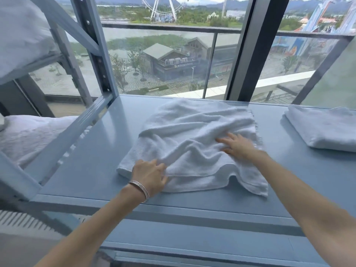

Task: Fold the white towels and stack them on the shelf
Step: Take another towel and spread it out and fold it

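While both arms reach forward over the blue-grey shelf (92, 151), a rumpled white towel (192, 135) lies across its middle, partly doubled over, near edge in two loose layers.

Left hand (149, 175): on the towel's near-left corner, fingers bent toward the fabric edge, thumb low against the lower layer. Looks like a light grip on the edge; fingertips partly buried in the folds, so not certain. Thin metal bangles (139, 189) sit on that wrist.

Right hand (236, 143): flat on top of the towel, fingers straight and spread, pressing down, holding nothing. Creases fan out left of its fingertips.

Folded towel (323, 128): well to the right of the right hand, lying flat on the same shelf, apart from the rumpled one.

White bedding (28, 137): left of the left hand, beyond the shelf frame. More white fabric (21, 35) sits on the upper tier above it.

Window (163, 54) straight ahead of both hands, behind the shelf.
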A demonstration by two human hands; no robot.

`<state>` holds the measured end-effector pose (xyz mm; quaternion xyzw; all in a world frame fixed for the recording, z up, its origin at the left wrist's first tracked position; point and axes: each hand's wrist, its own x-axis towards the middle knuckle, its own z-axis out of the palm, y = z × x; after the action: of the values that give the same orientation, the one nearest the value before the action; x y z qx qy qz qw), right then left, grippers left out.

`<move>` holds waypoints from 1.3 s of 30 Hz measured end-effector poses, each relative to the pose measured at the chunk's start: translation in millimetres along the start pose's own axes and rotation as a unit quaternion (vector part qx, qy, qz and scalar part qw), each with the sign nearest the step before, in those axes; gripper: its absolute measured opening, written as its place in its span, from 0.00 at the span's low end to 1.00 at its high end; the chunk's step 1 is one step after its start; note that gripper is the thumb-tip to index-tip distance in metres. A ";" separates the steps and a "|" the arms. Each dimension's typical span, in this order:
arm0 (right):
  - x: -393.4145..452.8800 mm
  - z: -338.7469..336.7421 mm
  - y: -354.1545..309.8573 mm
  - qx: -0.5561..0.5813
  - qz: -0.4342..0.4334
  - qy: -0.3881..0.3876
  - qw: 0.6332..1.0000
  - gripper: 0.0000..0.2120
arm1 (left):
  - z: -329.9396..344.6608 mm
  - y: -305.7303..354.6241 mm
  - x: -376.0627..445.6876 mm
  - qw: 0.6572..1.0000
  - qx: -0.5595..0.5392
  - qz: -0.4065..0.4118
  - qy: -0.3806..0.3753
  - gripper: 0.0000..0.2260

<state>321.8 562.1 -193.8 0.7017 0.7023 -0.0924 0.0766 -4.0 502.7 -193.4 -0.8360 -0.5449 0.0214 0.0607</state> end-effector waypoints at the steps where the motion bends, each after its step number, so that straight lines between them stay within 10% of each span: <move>1: -2.7 -0.6 -10.7 0.003 0.028 0.022 0.999 0.21 | 0.0 -6.6 -2.5 0.999 -0.045 -0.004 0.004 0.15; 4: -29.1 0.5 -60.8 0.028 0.026 0.184 0.982 0.21 | 5.8 -38.1 -3.4 0.984 -0.177 0.014 0.006 0.14; 7: -68.3 14.6 -128.7 0.104 -0.180 0.367 0.907 0.10 | 12.2 -61.5 -6.8 0.991 -0.130 0.003 0.030 0.18; 13: -72.2 44.0 -173.2 0.065 -0.160 0.145 0.974 0.14 | 10.6 -66.3 -16.8 0.992 -0.118 0.000 -0.039 0.15; 17: -78.4 55.8 -126.2 0.043 -0.183 0.264 0.946 0.06 | -0.8 -17.4 -27.0 0.984 -0.151 0.098 -0.011 0.11; 23: -105.5 29.2 -0.9 -0.059 0.026 0.131 0.989 0.12 | -13.7 62.8 -13.8 0.879 -0.367 0.297 -0.070 0.10; 28: -155.9 31.4 -10.7 0.110 0.040 0.235 0.965 0.09 | -5.0 59.4 34.1 0.902 -0.293 0.286 0.136 0.13; 35: -154.0 61.2 -51.0 0.060 0.053 0.104 0.991 0.41 | 2.5 35.6 93.4 0.978 -0.067 0.198 -0.014 0.44; 39: -123.9 54.5 -31.8 0.056 0.021 0.094 0.994 0.28 | 7.4 29.1 82.0 0.985 -0.050 0.166 0.027 0.41</move>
<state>289.3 428.8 -216.7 0.7249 0.6854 -0.0635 -0.0276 55.0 566.5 -201.9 -0.9171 -0.3971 -0.0187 0.0297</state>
